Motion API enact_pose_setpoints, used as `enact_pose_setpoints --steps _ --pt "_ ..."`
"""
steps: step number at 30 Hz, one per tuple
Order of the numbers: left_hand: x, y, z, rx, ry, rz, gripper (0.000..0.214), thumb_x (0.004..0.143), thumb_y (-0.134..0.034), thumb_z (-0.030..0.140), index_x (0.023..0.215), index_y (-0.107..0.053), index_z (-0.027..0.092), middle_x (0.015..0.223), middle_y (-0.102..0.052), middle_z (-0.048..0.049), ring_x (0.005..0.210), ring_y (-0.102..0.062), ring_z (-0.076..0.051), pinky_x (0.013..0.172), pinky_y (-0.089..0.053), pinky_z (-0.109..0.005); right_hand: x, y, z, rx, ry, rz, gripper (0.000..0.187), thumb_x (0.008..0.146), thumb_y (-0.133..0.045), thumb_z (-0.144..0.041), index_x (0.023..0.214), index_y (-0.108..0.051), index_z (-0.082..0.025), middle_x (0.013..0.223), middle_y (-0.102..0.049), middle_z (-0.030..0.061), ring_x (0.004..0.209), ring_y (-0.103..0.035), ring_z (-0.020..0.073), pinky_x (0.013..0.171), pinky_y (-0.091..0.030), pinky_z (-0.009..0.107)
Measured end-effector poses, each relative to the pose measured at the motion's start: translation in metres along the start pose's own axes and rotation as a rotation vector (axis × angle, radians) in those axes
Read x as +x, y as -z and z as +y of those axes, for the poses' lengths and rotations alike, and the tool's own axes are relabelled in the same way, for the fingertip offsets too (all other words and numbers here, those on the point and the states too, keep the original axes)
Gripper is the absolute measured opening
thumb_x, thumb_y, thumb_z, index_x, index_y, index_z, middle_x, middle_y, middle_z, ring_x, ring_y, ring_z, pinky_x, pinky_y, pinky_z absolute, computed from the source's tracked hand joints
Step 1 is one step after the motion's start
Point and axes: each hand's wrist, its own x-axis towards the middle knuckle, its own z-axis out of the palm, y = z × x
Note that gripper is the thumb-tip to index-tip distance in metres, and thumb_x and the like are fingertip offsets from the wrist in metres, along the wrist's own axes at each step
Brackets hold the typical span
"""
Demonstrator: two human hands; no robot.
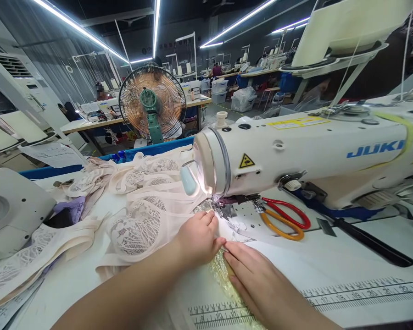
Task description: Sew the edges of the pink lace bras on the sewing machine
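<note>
My left hand (pixel 198 238) lies on a strip of pale lace fabric (pixel 223 275) just in front of the presser foot (pixel 223 208) of a white Juki sewing machine (pixel 296 151), fingers curled and pressing the fabric down. My right hand (pixel 261 284) rests flat beside it, fingers stretched along the same strip on the white table (pixel 330 261). The two hands touch at the fingertips. A cream lace bra piece (pixel 137 229) lies just left of my left hand.
Red and orange scissors (pixel 284 219) lie under the machine arm. More lace bra pieces (pixel 137 176) pile at the back left. A grey machine part (pixel 10 211) sits far left. Behind stand a fan (pixel 152 103) and other workstations with people. Ruler markings (pixel 361 291) run along the table front.
</note>
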Motion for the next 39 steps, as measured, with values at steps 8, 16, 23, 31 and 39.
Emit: enact_pose_setpoints --steps 8,16,23,31,39 --pt "0.004 0.004 0.0 -0.023 0.015 -0.025 0.046 0.09 -0.045 0.037 0.116 -0.059 0.002 0.123 -0.06 -0.0198 0.114 -0.056 -0.03 0.095 -0.047 -0.042 0.002 -0.002 0.0 0.066 -0.04 -0.042 0.032 0.086 -0.039 -0.014 0.109 -0.061 -0.009 0.11 -0.066 0.0168 0.102 -0.062 0.025 0.084 -0.055 0.039" --pt "0.002 0.005 -0.001 -0.064 0.019 -0.049 0.046 0.088 -0.049 0.034 0.119 -0.057 0.001 0.126 -0.058 -0.02 0.118 -0.053 -0.03 0.098 -0.045 -0.042 0.0 -0.003 0.0 0.03 -0.03 -0.08 0.032 0.086 -0.041 -0.015 0.111 -0.061 -0.01 0.112 -0.066 0.0155 0.103 -0.062 0.0251 0.085 -0.054 0.039" --pt "0.007 -0.004 -0.014 -0.041 0.014 -0.02 0.05 0.089 -0.047 0.039 0.119 -0.057 0.001 0.128 -0.056 -0.0215 0.117 -0.052 -0.032 0.096 -0.046 -0.044 0.0 -0.013 0.0 0.038 -0.066 -0.087 0.034 0.086 -0.041 -0.016 0.114 -0.06 -0.01 0.119 -0.063 0.017 0.11 -0.059 0.0272 0.087 -0.054 0.043" --pt "-0.016 0.003 -0.001 0.145 -0.156 0.147 0.027 0.085 -0.038 0.01 0.086 -0.065 0.013 0.107 -0.066 -0.0146 0.077 -0.059 -0.022 0.062 -0.05 -0.037 0.004 -0.019 0.0 0.09 -0.109 -0.11 0.037 0.086 -0.04 -0.015 0.118 -0.058 -0.01 0.123 -0.06 0.0175 0.115 -0.056 0.0285 0.092 -0.051 0.048" --pt "-0.03 0.011 0.003 0.052 -0.181 0.085 0.031 0.083 -0.04 0.008 0.108 -0.058 0.006 0.107 -0.065 -0.0164 0.078 -0.056 -0.023 0.069 -0.052 -0.038 0.009 -0.015 0.001 0.132 -0.075 -0.118 0.038 0.086 -0.041 -0.013 0.119 -0.057 -0.009 0.126 -0.06 0.0154 0.118 -0.054 0.0259 0.098 -0.048 0.045"
